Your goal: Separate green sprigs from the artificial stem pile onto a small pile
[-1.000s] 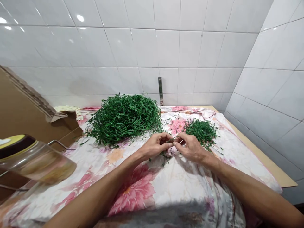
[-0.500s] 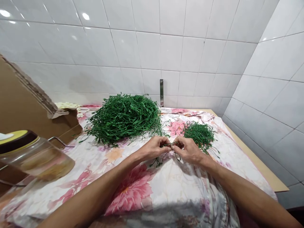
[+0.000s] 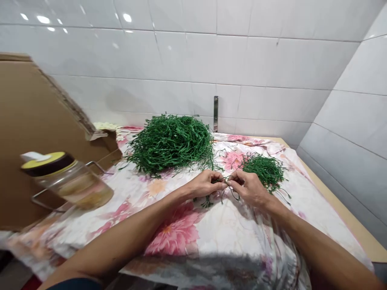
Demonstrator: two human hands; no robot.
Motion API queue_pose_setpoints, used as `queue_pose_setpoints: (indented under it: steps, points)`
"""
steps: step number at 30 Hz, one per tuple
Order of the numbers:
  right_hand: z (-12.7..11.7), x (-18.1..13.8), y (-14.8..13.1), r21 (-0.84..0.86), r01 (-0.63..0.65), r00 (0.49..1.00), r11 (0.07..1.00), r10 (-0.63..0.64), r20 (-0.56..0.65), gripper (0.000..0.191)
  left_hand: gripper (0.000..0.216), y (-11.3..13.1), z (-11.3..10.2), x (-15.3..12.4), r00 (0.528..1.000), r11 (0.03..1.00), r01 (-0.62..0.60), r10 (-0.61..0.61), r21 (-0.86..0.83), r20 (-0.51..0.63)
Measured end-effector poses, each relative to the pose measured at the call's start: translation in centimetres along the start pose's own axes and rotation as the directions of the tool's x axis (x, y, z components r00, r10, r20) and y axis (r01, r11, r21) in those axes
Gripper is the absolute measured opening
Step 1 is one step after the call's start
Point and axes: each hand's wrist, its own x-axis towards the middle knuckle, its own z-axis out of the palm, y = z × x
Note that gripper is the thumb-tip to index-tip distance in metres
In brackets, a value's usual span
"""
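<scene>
My left hand [image 3: 208, 184] and my right hand [image 3: 246, 186] meet fingertip to fingertip low over the flowered cloth. Both are closed in a pinch on thin green stems [image 3: 207, 202], whose small tips dangle below the left fingers. A dark loop of stem hangs under the right fingers; exactly how the stems cross between the fingertips is hidden. Behind my left hand lies a large heap of green stems [image 3: 175, 143] with little knobbed ends. Beside and beyond my right hand rests a smaller pile of green stems [image 3: 264, 171].
The flowered cloth [image 3: 127, 233] covers the table, with a bare board edge [image 3: 341, 209] at right. At left, a clear jar [image 3: 81, 187] with a yellow and black lid leans in a wire frame by a cardboard box [image 3: 36, 121]. A tiled wall [image 3: 181, 56] rises behind.
The camera view has turned left, so everything sits farther right and more of the jar and box shows. Both hands keep pinching the stems at nearly the same spot.
</scene>
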Motion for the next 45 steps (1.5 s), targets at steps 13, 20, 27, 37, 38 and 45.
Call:
queue_pose_setpoints:
  steps: [13, 20, 27, 37, 38, 45]
  points:
    - [-0.3, -0.1, 0.5, -0.049, -0.052, 0.995, 0.997, 0.056, 0.085, 0.019, 0.033, -0.5, -0.5, 0.2, 0.997, 0.999, -0.042, 0.044, -0.029, 0.069]
    - [-0.7, 0.0, 0.3, -0.034, -0.09, 0.992, 0.995, 0.092, 0.084, 0.022, 0.028, -1.0, 0.1, 0.5, 0.999, 0.998, -0.051, 0.05, -0.043, -0.022]
    - [-0.6, -0.2, 0.2, 0.006, -0.109, 0.989, 0.994, 0.108, 0.104, 0.024, 0.023, -1.4, 0.4, 0.4, 0.996, 0.998, -0.06, 0.058, -0.027, -0.071]
    - [0.1, -0.2, 0.3, -0.026, -0.117, 0.985, 0.993, 0.119, 0.128, 0.018, 0.02, -1.9, 0.5, 0.4, 0.997, 0.999, -0.048, 0.048, -0.006, -0.054]
    - [0.1, -0.2, 0.2, -0.022, -0.127, 0.983, 0.992, 0.129, 0.133, 0.019, 0.019, -1.9, 0.4, 0.4, 0.998, 0.999, -0.044, 0.045, 0.002, -0.049]
    - [0.6, -0.1, 0.2, 0.017, -0.229, 0.963, 0.973, 0.224, 0.152, 0.022, 0.018, -1.1, 0.5, -0.1, 0.994, 0.967, -0.059, 0.079, 0.248, -0.074]
